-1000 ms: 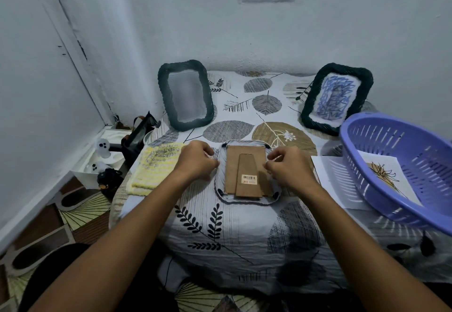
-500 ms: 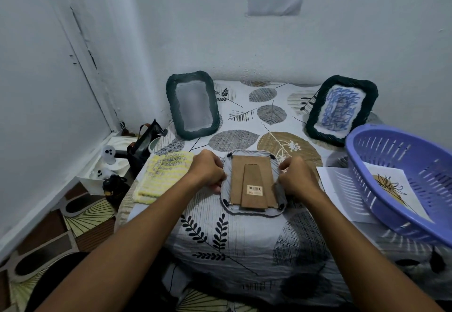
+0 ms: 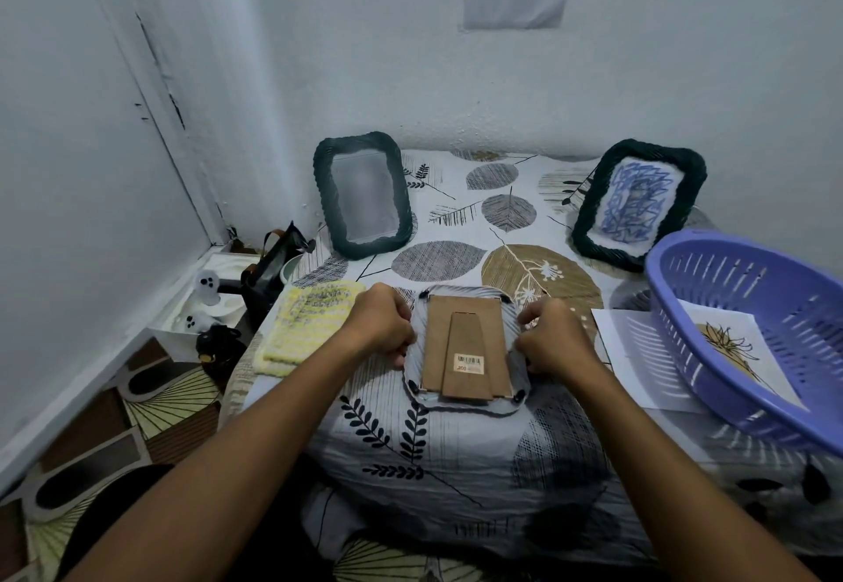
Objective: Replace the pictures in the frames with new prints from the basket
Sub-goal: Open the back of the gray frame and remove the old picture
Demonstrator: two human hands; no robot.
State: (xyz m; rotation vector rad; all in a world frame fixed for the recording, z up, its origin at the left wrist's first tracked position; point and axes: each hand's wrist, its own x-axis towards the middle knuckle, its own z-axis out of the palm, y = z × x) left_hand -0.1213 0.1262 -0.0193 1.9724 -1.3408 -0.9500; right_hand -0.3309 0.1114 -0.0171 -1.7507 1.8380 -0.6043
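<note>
Your left hand had its fingers curled against the left edge of the face-down frame, and your right hand pinched the right edge the same way, so both were grasping it. The frame lay flat on the cloth-covered desk, brown backing board up, with its folded stand and a barcode sticker showing near the bottom.

At ten o'clock from your hands a dark green frame stood upright, its picture too blurred to read. At two o'clock a second dark green frame leaned tilted, holding a blue scribble picture. At three o'clock the purple basket sat near the desk's right edge with a print of a yellow-brown plant inside; a white sheet lay under the basket's near side, just beside your right hand. At nine o'clock a yellow knitted cloth rested on the desk's left edge, touching your left wrist. Beyond it, on the floor, stood a dark bag and small ghost figures.
</note>
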